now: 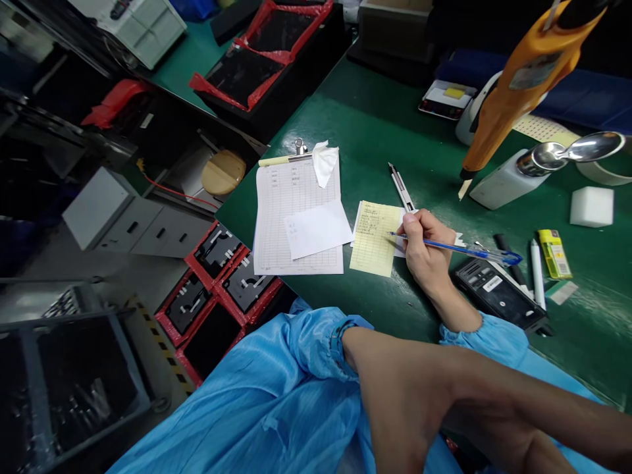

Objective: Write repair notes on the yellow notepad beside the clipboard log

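Head view: right hand grips a blue pen, tip on the yellow note. Clipboard form lies just beside it; black device nearby. Left hand's state cannot be told. Surface: green mat.

On the bench: one clipboard, one yellow sheet, one blue pen, one cutter, one foam block, one yellow lighter. One orange driver hangs overhead. Floor: three red trays with parts, maybe a fourth, too dark to confirm. Two more red trays up top.
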Action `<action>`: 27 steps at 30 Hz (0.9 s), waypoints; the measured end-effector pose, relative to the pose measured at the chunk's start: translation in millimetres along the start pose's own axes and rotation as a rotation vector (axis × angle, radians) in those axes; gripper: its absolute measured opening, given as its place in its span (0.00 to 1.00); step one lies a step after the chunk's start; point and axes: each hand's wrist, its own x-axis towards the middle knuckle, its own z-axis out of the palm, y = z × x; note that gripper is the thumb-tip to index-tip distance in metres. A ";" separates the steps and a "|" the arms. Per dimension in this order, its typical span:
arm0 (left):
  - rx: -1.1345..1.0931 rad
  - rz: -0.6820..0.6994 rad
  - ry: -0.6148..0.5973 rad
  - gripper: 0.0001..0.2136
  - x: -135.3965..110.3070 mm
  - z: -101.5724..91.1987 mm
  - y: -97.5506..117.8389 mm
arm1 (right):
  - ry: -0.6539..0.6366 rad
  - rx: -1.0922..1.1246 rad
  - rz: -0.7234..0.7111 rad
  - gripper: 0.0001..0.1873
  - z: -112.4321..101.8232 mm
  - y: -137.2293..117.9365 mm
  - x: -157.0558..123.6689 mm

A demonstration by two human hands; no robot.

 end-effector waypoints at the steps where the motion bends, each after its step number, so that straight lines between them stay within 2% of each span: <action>1: 0.001 -0.007 0.031 0.23 0.2 -0.4 -1.5 | 0.000 -0.003 0.002 0.26 0.0 0.5 -0.1; 6: -0.033 -0.049 0.191 0.20 3.3 -14.4 -9.3 | 0.002 -0.020 0.009 0.26 -0.3 0.7 0.1; 12: -0.038 -0.094 0.299 0.20 8.0 -33.2 -25.0 | 0.006 -0.008 0.006 0.25 -0.2 -0.6 0.0; 14: -0.034 -0.106 0.291 0.20 7.0 -32.6 -32.0 | 0.000 -0.010 0.012 0.25 -0.3 0.4 -0.4; 17: -0.036 -0.130 0.214 0.20 3.5 -27.9 -37.2 | -0.012 -0.016 0.020 0.26 -0.6 2.1 -0.8; 21: -0.070 -0.093 0.127 0.22 -1.5 -22.3 -31.0 | -0.010 -0.022 0.026 0.28 -0.7 2.8 -0.6; 27: -0.115 0.000 0.241 0.24 -4.1 -10.2 -22.3 | 0.004 -0.021 0.012 0.27 -0.8 -0.1 0.3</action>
